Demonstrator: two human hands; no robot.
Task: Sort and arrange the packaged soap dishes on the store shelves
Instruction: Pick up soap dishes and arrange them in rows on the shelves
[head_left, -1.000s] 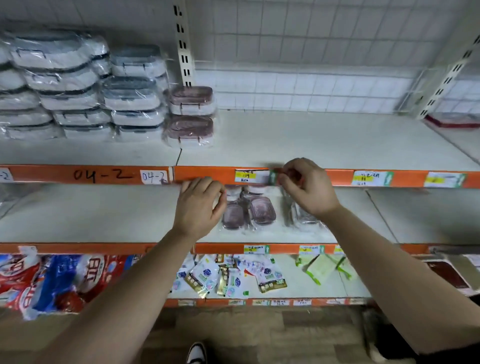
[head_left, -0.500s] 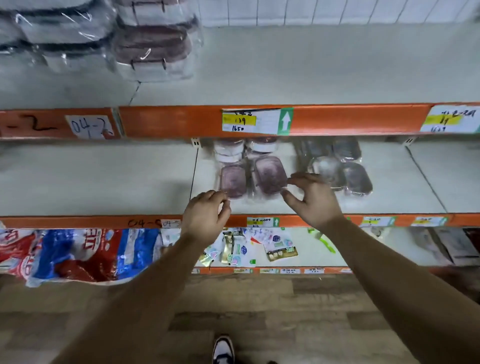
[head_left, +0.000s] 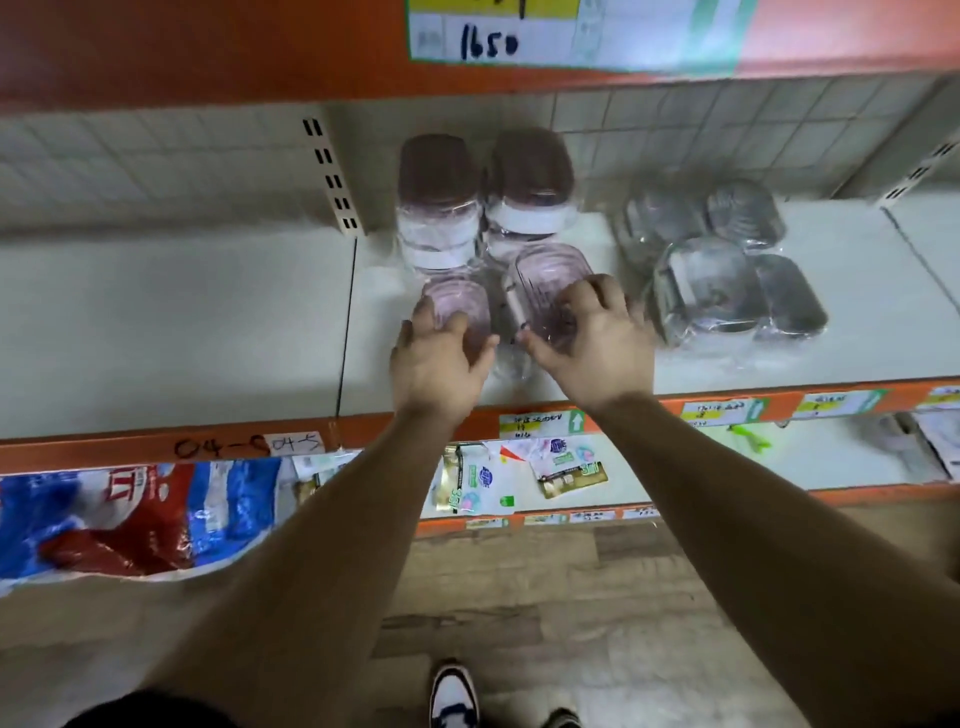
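Two pink soap dishes in clear wrap lie side by side at the front of the middle shelf (head_left: 208, 312). My left hand (head_left: 441, 358) grips the near end of the left pink dish (head_left: 460, 304). My right hand (head_left: 592, 338) grips the near end of the right pink dish (head_left: 548, 275). Behind them stand two stacks of brown-lidded dishes (head_left: 485, 202) in plastic. To the right lies a cluster of grey wrapped dishes (head_left: 722, 265).
The orange edge of the upper shelf (head_left: 208, 47) with a price tag (head_left: 571, 31) hangs close overhead. On the lower shelf lie a red and blue bag (head_left: 130, 519) and small packets (head_left: 519, 478). My shoe (head_left: 454, 693) stands on the wooden floor.
My view has dropped from the upper shelf to the middle one. Both hands came down from the upper shelf edge and took hold of the two pink dishes.
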